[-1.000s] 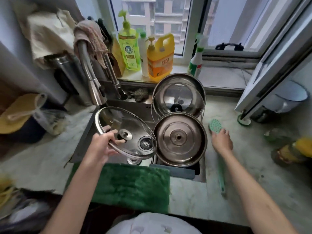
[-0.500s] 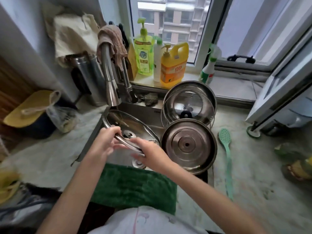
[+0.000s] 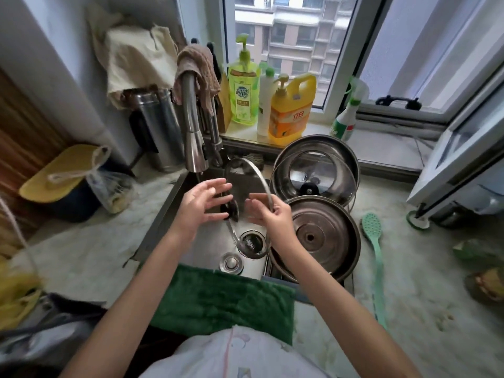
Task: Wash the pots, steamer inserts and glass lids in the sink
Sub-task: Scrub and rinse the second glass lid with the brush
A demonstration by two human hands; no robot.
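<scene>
Over the sink (image 3: 163, 214) I hold a glass lid (image 3: 246, 181) almost on edge, its steel rim arching up towards the tap. My right hand (image 3: 272, 214) pinches the rim on the right side. My left hand (image 3: 203, 205) is spread flat, fingers apart, against the lid's left face by its dark knob. In the right half of the sink an upturned steel pot (image 3: 313, 238) lies in front. A second glass lid (image 3: 311, 175) with a black knob leans behind it, inside a steel pot (image 3: 316, 144).
The tap (image 3: 193, 148), draped with a rag, hangs just above my left hand. Soap bottles (image 3: 289, 110) and a spray bottle (image 3: 346, 118) line the window sill. A green brush (image 3: 375, 246) lies on the right counter. A green towel (image 3: 218, 298) covers the sink's front edge.
My right hand left the brush on the counter and took the lid's rim. The lid swung from nearly flat to nearly upright, and my left hand let go and spread out.
</scene>
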